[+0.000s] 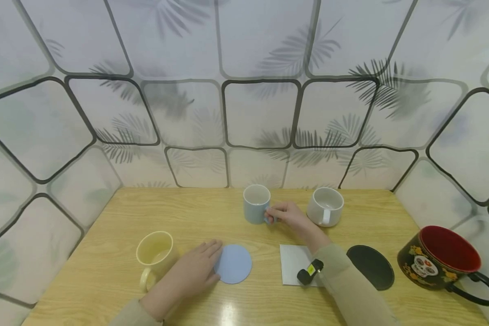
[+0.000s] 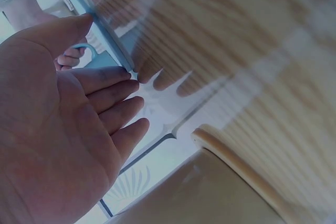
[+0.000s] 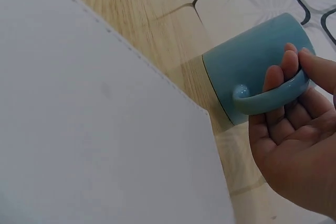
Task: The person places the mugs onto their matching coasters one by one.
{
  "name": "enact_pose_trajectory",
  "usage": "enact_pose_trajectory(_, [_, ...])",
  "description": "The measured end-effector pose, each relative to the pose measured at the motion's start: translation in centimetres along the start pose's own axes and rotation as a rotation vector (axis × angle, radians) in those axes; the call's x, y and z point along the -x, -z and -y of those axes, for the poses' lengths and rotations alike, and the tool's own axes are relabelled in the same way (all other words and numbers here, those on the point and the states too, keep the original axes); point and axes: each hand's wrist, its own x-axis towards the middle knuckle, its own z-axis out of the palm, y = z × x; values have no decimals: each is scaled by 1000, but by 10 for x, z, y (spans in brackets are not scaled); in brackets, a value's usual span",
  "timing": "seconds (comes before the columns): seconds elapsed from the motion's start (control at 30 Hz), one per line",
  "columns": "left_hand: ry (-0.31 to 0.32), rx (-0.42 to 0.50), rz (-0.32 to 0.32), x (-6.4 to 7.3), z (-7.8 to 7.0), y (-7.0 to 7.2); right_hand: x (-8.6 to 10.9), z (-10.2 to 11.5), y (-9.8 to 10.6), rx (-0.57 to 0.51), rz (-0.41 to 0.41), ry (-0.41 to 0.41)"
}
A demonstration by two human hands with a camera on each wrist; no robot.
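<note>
My right hand [image 1: 284,213] holds the handle of a light blue mug [image 1: 255,207], its fingers curled through the loop in the right wrist view. The mug [image 3: 252,61] stands upright near the back of the table. Lower and to the left, my left hand [image 1: 197,265] is beside a round, pale blue coaster [image 1: 233,264]. In the left wrist view its thumb and index fingertip meet the edge of the coaster [image 2: 100,24], and the other fingers are extended. Left of that hand is a yellow mug [image 1: 156,251], its handle toward the front.
A white mug [image 1: 325,207] stands behind my right forearm. That forearm partly covers a white square coaster [image 1: 291,262]; a black round coaster [image 1: 371,267] lies to its right. At the far right is a black skull-patterned mug [image 1: 432,260] with a red inside. Patterned walls [image 1: 261,113] enclose the wooden table [image 1: 118,222].
</note>
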Motion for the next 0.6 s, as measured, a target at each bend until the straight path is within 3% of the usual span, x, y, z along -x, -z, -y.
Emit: enact_pose_trajectory(0.6, [-10, -23, -18, 1, 1, -2, 4, 5, -14, -134, -89, -23])
